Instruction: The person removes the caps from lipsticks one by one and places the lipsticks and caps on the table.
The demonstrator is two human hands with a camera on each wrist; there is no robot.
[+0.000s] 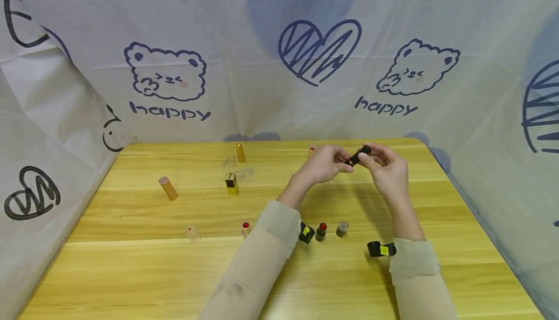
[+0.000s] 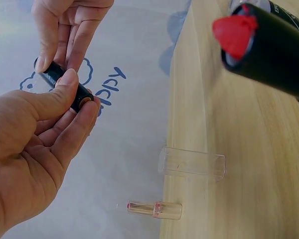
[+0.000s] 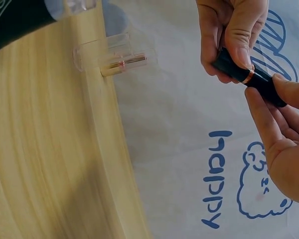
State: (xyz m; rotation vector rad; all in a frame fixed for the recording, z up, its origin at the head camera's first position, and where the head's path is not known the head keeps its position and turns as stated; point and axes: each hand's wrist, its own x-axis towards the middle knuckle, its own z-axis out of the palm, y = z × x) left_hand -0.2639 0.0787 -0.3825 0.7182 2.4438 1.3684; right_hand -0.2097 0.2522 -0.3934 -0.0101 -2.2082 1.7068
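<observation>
Black tube is up in the air over the table's far right part, between both hands. Left hand pinches one end, right hand the other, thumbs against fingers; clamped at both ends. Black tube (image 3: 264,87) shows a gold ring (image 3: 248,75) partway along; can't tell if the halves are fully seated there.

Main risk, my read: the two hands pull off-axis, the joint binds or lets go suddenly, one half slips. Smooth barrel plus fingertip-only hold would cause that. If the inside is wound out, it could smear or snap; not visible.

Next out: left hand (image 1: 326,164) sits just in front of the clear lipstick (image 1: 312,151) near the far edge. A backward jerk could tip it, maybe off. Loose clear cap (image 2: 193,163) near it has the same exposure. Right hand (image 1: 390,169) looks less crowded.

Nearer side: left wrist cam (image 1: 306,232) appears right beside the uncapped red lipstick (image 1: 322,230). Dropping that wrist could knock or smear it. Short clear cap (image 1: 342,229) is next to it, could roll if hit.
</observation>
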